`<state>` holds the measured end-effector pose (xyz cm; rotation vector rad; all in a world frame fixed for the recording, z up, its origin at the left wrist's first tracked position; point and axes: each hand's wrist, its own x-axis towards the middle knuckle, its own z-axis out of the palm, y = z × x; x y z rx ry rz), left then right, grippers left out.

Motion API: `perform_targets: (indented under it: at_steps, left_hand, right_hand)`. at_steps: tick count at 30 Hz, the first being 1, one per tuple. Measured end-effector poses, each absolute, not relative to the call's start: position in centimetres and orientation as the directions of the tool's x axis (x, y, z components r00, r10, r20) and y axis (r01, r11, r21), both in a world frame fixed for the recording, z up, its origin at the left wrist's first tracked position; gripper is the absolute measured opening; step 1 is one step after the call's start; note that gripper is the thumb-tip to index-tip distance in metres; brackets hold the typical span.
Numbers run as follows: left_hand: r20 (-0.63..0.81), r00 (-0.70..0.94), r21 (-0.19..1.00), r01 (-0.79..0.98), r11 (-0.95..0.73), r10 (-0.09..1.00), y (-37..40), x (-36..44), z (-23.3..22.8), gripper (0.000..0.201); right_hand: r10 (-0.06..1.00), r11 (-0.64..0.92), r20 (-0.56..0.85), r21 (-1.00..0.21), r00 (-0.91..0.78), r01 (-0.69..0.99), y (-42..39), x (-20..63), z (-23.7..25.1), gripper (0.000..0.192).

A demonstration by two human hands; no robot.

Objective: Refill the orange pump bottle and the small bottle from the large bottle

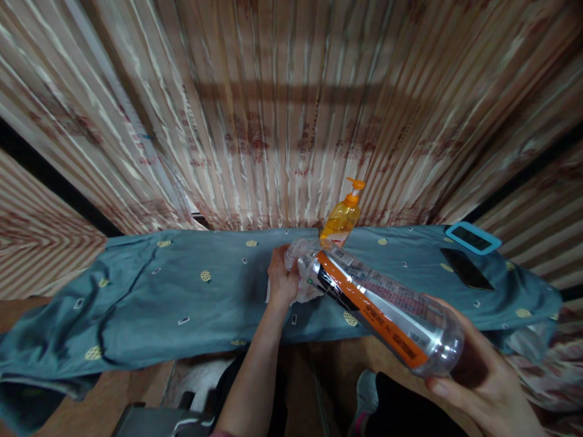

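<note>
A clear plastic bottle with an orange and black label slants across the middle, its far end low over the cloth and its near end raised. My right hand is closed around the near end, thumb below. At the far end, my left hand is closed, its fingers curled against the crumpled-looking clear plastic and partly hidden behind it. A white piece, like tissue or cloth, shows under and beside my left hand; most of it is covered. Just behind the bottle's far end stands an orange pump bottle.
A grey-green patterned cloth covers the long, narrow surface. A dark phone and a light-blue framed digital display lie at the right. Striped curtains hang close behind. Below are a shoe and a dark stool-like object.
</note>
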<state>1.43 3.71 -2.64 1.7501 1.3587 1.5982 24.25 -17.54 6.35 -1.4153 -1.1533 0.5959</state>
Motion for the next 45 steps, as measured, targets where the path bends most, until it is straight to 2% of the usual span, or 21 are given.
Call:
perform_targets:
  at_steps: [26,45]
  left_hand:
    - [0.528,-0.126,0.812,0.365,-0.456,0.840,3.74,1.48,-2.73,0.025]
    - [0.533,-0.137,0.808,0.376,-0.455,0.835,3.88,1.49,-2.90,0.026]
  right_hand:
    - [0.903,0.166,0.283,-0.924,0.324,0.346,-17.53,24.50,6.21,0.078]
    - [0.885,0.161,0.280,-0.934,0.373,0.320,-17.42,24.13,6.40,0.078]
